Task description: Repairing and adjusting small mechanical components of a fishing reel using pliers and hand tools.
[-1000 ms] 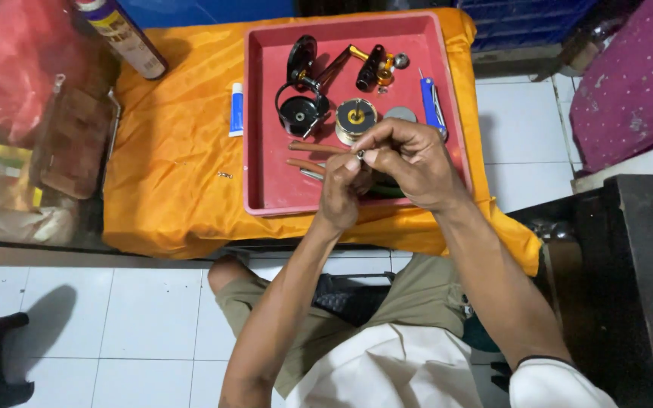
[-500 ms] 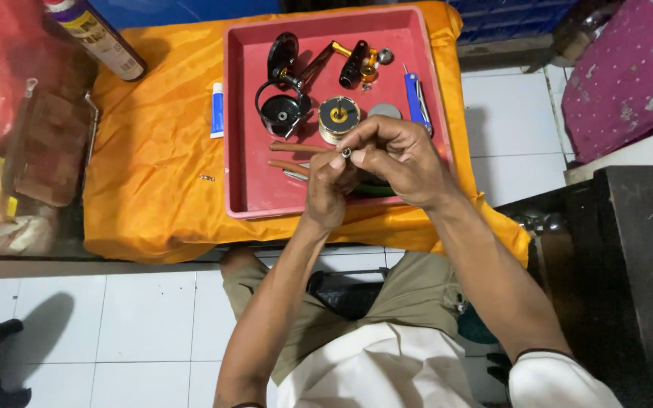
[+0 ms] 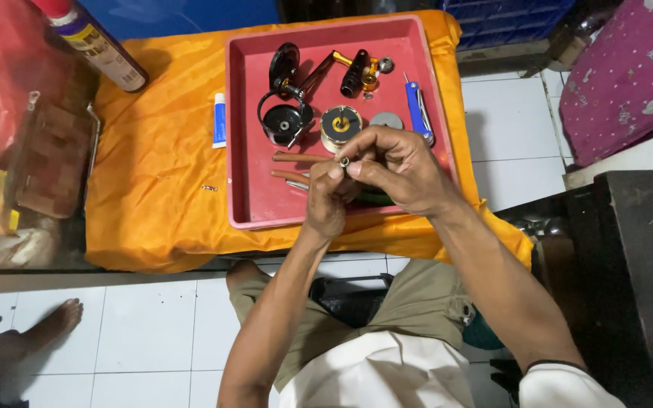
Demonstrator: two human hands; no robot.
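Both hands met over the near edge of the shallow red plastic tray. The left hand and the right hand were pinched shut together on a small silver metal ring, held between the fingertips just above the tray's near right part. A part that tiny wanted a light, steady pinch, kept low over the tray so a slip would land inside the rim, I judged.

Beyond the fingers lay the stripped fishing-reel pieces: a glossy black reel rotor with its curved arm, a round gold-faced spool just right of it, a black and gold crank handle at the far side, and a flat grey disc. A blue-handled tool rested along the right wall. Two thin brown rods sat left of the hands.

The tray stood on a crinkled orange cloth, with a small white and blue tube just left of it and a spray can at the far left.
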